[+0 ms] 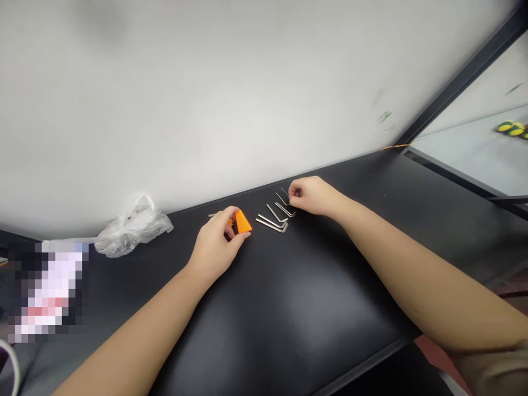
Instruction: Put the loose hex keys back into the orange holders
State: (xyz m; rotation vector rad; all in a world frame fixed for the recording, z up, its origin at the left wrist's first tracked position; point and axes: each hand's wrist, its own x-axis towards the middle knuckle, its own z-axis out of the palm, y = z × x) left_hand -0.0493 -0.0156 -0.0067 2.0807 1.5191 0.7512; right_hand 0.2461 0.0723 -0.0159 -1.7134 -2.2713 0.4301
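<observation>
Bare forearms come closest, the left [160, 319] reaching up to an orange holder [243, 222] and the right [396, 264] coming in from the holder's right. Both lie over a black worktop [264, 313], with the holder resting at its far side, near the white wall [226, 110].

Left hand [212, 242]: its grip is clamped on the holder, thumb at the near end, fingers over the far one. More orange shows between the fingers, with a dark gap beside it. A metal end [212, 215] pokes out past the fingers to the holder's left; whether it sits in the holder or behind it, I can't tell.

Just right of the holder, bent hex keys [269, 225] lie in a slanting row, the thicker ones nearest it and the thinnest farthest off. Right hand [312, 195] is at that far end, fingers curled beside the thin keys. I can't tell whether its grip is closed on one.

Well left of the holder, by the wall, sits a crumpled clear bag [134, 228]. Something fills it, but the plastic hides what.
</observation>
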